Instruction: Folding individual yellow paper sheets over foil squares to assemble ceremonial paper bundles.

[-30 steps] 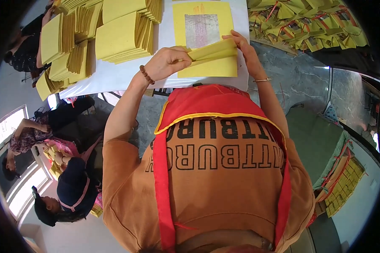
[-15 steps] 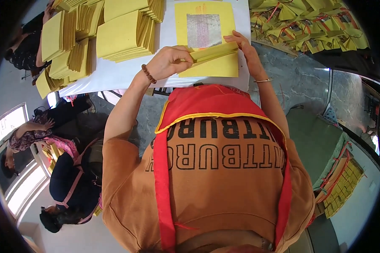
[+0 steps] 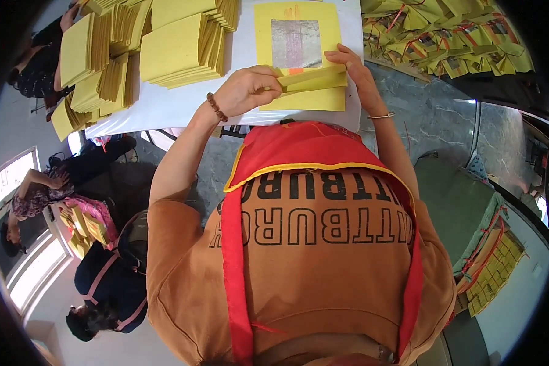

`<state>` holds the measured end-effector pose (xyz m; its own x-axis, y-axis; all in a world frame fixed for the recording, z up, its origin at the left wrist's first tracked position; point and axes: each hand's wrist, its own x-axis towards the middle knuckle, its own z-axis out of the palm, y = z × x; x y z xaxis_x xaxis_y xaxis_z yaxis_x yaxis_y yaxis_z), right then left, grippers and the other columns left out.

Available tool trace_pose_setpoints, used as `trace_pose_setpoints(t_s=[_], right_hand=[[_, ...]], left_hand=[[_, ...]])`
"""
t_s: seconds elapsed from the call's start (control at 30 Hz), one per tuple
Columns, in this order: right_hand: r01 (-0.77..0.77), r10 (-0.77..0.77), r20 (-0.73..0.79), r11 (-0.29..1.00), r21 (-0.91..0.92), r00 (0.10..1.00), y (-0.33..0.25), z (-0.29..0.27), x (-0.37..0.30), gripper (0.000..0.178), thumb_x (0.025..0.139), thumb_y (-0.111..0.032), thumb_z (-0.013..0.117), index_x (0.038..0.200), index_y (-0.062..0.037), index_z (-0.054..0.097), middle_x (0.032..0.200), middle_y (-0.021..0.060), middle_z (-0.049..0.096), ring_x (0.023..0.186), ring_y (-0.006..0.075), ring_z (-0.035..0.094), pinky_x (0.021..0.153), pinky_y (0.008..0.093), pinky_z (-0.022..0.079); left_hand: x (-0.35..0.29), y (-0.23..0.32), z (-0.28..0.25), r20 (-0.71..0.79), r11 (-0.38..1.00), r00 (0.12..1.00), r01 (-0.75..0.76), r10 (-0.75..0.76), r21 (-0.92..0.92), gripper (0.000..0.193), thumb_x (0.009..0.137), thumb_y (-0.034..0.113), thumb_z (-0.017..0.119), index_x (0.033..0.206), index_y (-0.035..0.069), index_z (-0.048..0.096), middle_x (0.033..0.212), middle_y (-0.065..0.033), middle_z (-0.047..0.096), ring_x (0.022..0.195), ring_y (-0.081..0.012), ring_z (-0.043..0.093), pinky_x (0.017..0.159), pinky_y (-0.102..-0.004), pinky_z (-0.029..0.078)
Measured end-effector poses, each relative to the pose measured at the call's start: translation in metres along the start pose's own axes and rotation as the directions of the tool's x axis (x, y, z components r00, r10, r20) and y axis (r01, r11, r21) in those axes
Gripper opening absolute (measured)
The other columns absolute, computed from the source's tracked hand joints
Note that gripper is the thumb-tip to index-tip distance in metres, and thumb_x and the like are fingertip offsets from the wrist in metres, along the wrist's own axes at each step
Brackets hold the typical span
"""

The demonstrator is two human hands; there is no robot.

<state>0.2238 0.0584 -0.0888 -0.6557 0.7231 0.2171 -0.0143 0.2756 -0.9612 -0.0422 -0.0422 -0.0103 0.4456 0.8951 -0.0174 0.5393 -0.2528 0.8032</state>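
A yellow paper sheet [image 3: 299, 100] lies near the front edge of the white table, its near part turned up into a narrow folded band [image 3: 314, 79]. My left hand [image 3: 247, 91], with a beaded bracelet at the wrist, pinches the left end of that band between curled fingers and thumb. At the other end, the fingers of my right hand [image 3: 352, 68] grip the band's upper corner; the right thumb is mostly hidden. Just beyond the band is a silver foil square [image 3: 296, 44] on yellow paper, with orange marks above and below it.
Stacks of folded yellow paper [image 3: 174, 52] crowd the table [image 3: 238, 49] on the left. Yellow paper bundles with red ties [image 3: 445, 39] fill the far right. A green-covered surface [image 3: 448, 207] stands at my right. Co-workers [image 3: 107, 287] are at my left, beside more yellow paper.
Both my hands keep their hold on the band, which has tilted slightly. At the left, a co-worker has shifted, and more yellow paper shows beside them.
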Motion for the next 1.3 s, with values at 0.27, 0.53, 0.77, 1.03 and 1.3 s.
trace_pose_setpoints(t_s=[0.27,0.53,0.77,1.03,1.3], right_hand=[[-0.025,0.025,-0.001,1.0,0.013,1.0,-0.001,0.001,0.001,0.036,0.091,-0.029,0.043,0.115,-0.0061,0.057,0.123,0.0048,0.052,0.131,0.024,0.026,0.107,0.0355,0.02],[0.011,-0.011,0.014,1.0,-0.013,1.0,0.003,-0.001,0.0,0.038,0.09,-0.032,0.043,0.115,-0.0068,0.057,0.124,0.0048,0.052,0.131,0.0244,0.026,0.107,0.0357,0.02],[0.071,-0.072,0.047,0.997,0.02,0.996,-0.004,-0.001,-0.003,0.055,0.082,-0.048,0.052,0.121,-0.0097,0.052,0.13,0.0045,0.047,0.134,0.0236,0.021,0.109,0.0379,0.019],[0.021,-0.023,-0.007,0.966,-0.257,1.0,-0.011,0.005,0.0,0.057,0.063,-0.009,0.072,0.118,-0.0116,0.054,0.129,0.0043,0.047,0.131,0.0242,0.028,0.107,0.0363,0.025],[0.087,-0.108,-0.039,0.929,-0.36,0.993,-0.005,0.008,0.002,0.05,0.064,0.006,0.064,0.11,-0.0109,0.057,0.125,0.0038,0.05,0.125,0.0256,0.036,0.104,0.0353,0.03]], left_hand=[[-0.001,-0.004,0.002,-0.05,0.993,0.996,-0.071,0.076,0.094,0.012,0.081,0.012,0.057,0.083,0.0,0.059,0.081,-0.0104,0.057,0.072,-0.0242,0.057,0.063,-0.0314,0.045],[-0.003,0.001,0.015,-0.134,0.907,0.941,-0.251,0.311,0.337,0.01,0.078,0.01,0.06,0.085,0.003,0.059,0.087,-0.0097,0.058,0.076,-0.0254,0.058,0.066,-0.0316,0.048],[-0.008,-0.007,0.024,-0.156,0.817,0.896,-0.292,0.415,0.498,0.015,0.075,0.007,0.064,0.088,0.004,0.057,0.103,-0.0122,0.059,0.08,-0.0276,0.059,0.067,-0.0328,0.049],[-0.01,-0.012,0.023,-0.202,0.835,0.911,-0.217,0.359,0.505,0.022,0.073,0.006,0.061,0.095,0.008,0.057,0.12,-0.0142,0.053,0.081,-0.025,0.061,0.065,-0.0335,0.049],[-0.008,0.008,0.02,0.082,0.665,0.929,-0.318,0.361,0.675,0.042,0.074,0.025,0.063,0.116,0.023,0.055,0.129,-0.0081,0.045,0.101,-0.021,0.052,0.078,-0.0326,0.045]])
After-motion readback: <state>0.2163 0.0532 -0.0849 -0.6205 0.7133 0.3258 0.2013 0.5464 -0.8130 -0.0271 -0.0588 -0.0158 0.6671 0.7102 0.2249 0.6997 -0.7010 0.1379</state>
